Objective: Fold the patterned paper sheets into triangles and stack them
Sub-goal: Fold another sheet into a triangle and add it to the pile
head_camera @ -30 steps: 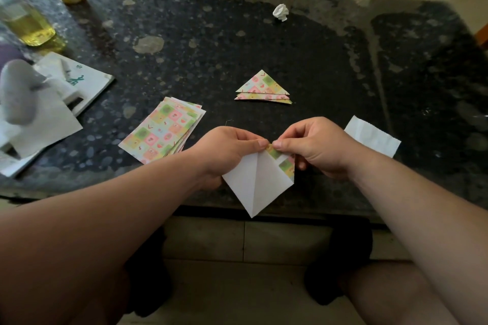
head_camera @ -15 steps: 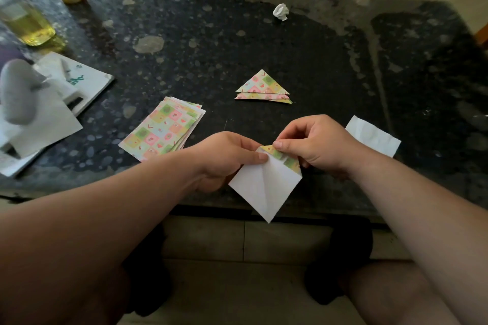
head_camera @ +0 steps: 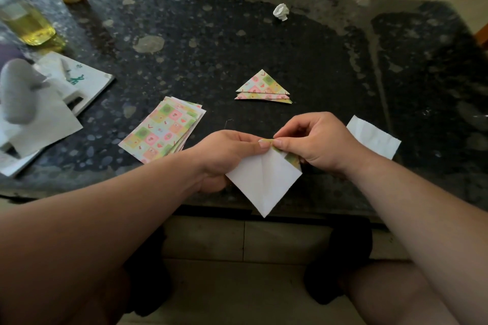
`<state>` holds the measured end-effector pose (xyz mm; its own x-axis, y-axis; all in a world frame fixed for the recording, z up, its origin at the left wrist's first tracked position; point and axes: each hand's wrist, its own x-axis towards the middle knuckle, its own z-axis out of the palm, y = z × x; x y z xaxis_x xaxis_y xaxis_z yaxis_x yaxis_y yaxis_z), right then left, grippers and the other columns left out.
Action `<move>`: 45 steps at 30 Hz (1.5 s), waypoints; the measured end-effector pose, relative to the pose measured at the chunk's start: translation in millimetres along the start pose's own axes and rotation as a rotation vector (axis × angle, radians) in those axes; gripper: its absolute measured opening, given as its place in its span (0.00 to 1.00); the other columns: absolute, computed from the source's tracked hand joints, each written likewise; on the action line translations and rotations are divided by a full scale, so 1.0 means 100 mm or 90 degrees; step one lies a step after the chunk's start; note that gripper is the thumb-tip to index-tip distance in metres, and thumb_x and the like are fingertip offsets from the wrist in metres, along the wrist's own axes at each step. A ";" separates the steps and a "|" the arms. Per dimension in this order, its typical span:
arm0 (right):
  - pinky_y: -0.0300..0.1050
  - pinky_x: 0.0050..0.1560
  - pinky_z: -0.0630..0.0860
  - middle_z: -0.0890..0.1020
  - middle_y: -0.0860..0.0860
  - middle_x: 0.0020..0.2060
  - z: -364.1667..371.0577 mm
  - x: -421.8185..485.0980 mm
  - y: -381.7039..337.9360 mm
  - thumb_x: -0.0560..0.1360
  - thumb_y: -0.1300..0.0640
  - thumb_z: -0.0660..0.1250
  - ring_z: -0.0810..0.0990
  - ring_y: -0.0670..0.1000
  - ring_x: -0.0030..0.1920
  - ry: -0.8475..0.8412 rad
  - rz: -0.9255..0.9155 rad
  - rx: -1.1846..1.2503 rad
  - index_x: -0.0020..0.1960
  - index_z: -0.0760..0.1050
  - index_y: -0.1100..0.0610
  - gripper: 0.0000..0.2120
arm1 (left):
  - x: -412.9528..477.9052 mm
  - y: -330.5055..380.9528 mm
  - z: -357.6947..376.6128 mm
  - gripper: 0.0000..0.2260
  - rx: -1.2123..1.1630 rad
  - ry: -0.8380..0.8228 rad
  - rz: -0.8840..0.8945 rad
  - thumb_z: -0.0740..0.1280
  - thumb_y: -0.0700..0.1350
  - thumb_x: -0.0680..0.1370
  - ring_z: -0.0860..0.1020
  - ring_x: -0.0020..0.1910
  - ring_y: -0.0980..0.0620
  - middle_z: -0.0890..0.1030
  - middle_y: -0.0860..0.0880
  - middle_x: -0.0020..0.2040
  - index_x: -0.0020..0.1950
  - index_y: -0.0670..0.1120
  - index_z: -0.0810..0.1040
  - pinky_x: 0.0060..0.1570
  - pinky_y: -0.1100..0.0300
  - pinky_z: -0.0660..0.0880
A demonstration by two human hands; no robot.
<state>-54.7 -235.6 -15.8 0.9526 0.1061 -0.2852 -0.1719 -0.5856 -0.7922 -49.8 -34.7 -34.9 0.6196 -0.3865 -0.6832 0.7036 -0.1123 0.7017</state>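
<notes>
The patterned sheet (head_camera: 264,179) hangs over the table's (head_camera: 330,60) near edge, white side up — both hands, left (head_camera: 227,155) and right (head_camera: 314,142), pinch its top corner, likely to align edges before creasing; finished triangles (head_camera: 262,87) wait beyond, apart from the unfolded pile (head_camera: 163,129).

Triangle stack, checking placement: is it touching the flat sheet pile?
No, the triangle stack lies apart from the sheet pile, dark table between them.

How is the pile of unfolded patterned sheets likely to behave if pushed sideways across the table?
The pile of unfolded patterned sheets would probably shear rather than slide as one, since its edges lie fanned. Each sheet looks thin and light, so it is likely floppy if lifted by a corner. The stone table looks smooth, so the bottom sheet may slip.
</notes>
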 end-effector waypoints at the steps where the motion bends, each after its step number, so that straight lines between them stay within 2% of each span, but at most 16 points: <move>1: 0.38 0.41 0.79 0.86 0.44 0.40 0.00 0.00 0.00 0.73 0.55 0.79 0.84 0.43 0.44 0.001 0.001 0.003 0.44 0.86 0.48 0.03 | 0.00 0.01 0.01 0.12 -0.003 0.008 -0.001 0.73 0.47 0.78 0.85 0.54 0.43 0.86 0.43 0.53 0.59 0.43 0.84 0.53 0.47 0.81; 6: 0.38 0.41 0.78 0.85 0.44 0.42 0.02 -0.02 -0.01 0.74 0.55 0.78 0.84 0.44 0.46 0.005 -0.003 0.010 0.44 0.85 0.48 0.03 | 0.00 0.03 0.02 0.13 -0.017 0.029 -0.015 0.71 0.49 0.79 0.86 0.51 0.44 0.87 0.43 0.53 0.60 0.45 0.83 0.47 0.49 0.81; 9: 0.38 0.41 0.78 0.85 0.44 0.41 0.02 -0.02 0.00 0.75 0.55 0.77 0.84 0.44 0.45 0.020 -0.008 0.039 0.46 0.85 0.48 0.02 | 0.01 0.02 0.01 0.13 -0.029 0.033 -0.004 0.71 0.50 0.79 0.85 0.53 0.43 0.86 0.43 0.55 0.61 0.45 0.83 0.49 0.49 0.80; 13: 0.35 0.32 0.75 0.86 0.44 0.39 0.04 -0.01 0.04 0.77 0.55 0.75 0.83 0.42 0.38 0.054 0.008 0.131 0.45 0.85 0.49 0.02 | 0.03 0.01 0.00 0.13 -0.064 0.042 0.005 0.70 0.50 0.80 0.84 0.54 0.43 0.86 0.42 0.56 0.61 0.45 0.83 0.49 0.49 0.81; 16: 0.38 0.30 0.74 0.86 0.46 0.39 0.03 -0.01 0.05 0.78 0.55 0.74 0.82 0.45 0.37 0.076 0.015 0.165 0.45 0.86 0.49 0.04 | 0.04 0.01 0.00 0.16 -0.091 0.039 0.002 0.71 0.51 0.80 0.84 0.56 0.43 0.85 0.42 0.57 0.64 0.45 0.81 0.48 0.49 0.80; 19: 0.37 0.31 0.75 0.86 0.44 0.40 0.03 -0.02 0.05 0.77 0.55 0.75 0.83 0.45 0.38 0.072 0.003 0.155 0.45 0.86 0.47 0.03 | 0.05 0.02 0.00 0.14 -0.088 0.053 0.000 0.71 0.51 0.80 0.84 0.55 0.43 0.86 0.43 0.56 0.63 0.46 0.82 0.49 0.49 0.81; 29: 0.36 0.31 0.75 0.86 0.44 0.36 0.02 -0.02 0.03 0.75 0.56 0.76 0.80 0.41 0.30 0.049 -0.009 0.100 0.44 0.85 0.47 0.05 | 0.09 0.01 -0.03 0.15 -0.066 0.061 -0.020 0.72 0.52 0.78 0.83 0.57 0.41 0.85 0.42 0.57 0.62 0.47 0.83 0.54 0.46 0.80; 33: 0.36 0.31 0.76 0.86 0.45 0.37 0.01 -0.02 0.03 0.75 0.55 0.77 0.81 0.41 0.31 0.053 -0.013 0.076 0.44 0.85 0.46 0.05 | 0.06 0.02 -0.02 0.13 -0.061 0.057 -0.013 0.72 0.51 0.78 0.84 0.56 0.42 0.86 0.43 0.56 0.60 0.46 0.84 0.53 0.46 0.80; 40: 0.29 0.32 0.74 0.85 0.43 0.40 0.00 -0.03 0.01 0.76 0.54 0.76 0.82 0.36 0.37 0.047 -0.029 0.024 0.45 0.85 0.45 0.04 | 0.04 0.03 -0.01 0.12 -0.031 0.056 0.004 0.74 0.50 0.77 0.84 0.56 0.40 0.86 0.42 0.55 0.58 0.47 0.85 0.58 0.43 0.80; 42: 0.31 0.32 0.74 0.85 0.44 0.39 0.01 -0.04 0.02 0.76 0.54 0.75 0.82 0.38 0.37 0.051 -0.032 0.041 0.45 0.84 0.45 0.05 | 0.03 0.03 -0.01 0.12 -0.039 0.056 0.008 0.74 0.49 0.77 0.84 0.55 0.41 0.86 0.42 0.54 0.58 0.46 0.85 0.57 0.43 0.80; 45: 0.39 0.32 0.76 0.86 0.46 0.38 0.05 -0.03 0.02 0.77 0.56 0.75 0.82 0.42 0.33 0.083 -0.009 0.146 0.49 0.84 0.48 0.04 | 0.02 0.02 0.02 0.10 -0.060 0.059 0.022 0.73 0.47 0.78 0.84 0.53 0.41 0.86 0.42 0.53 0.57 0.45 0.85 0.56 0.43 0.80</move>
<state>-59.6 -233.1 -19.3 0.9771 -0.0008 -0.2126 -0.1964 -0.3858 -0.9014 -47.5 -38.1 -34.5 0.6704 -0.3027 -0.6774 0.7078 -0.0128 0.7063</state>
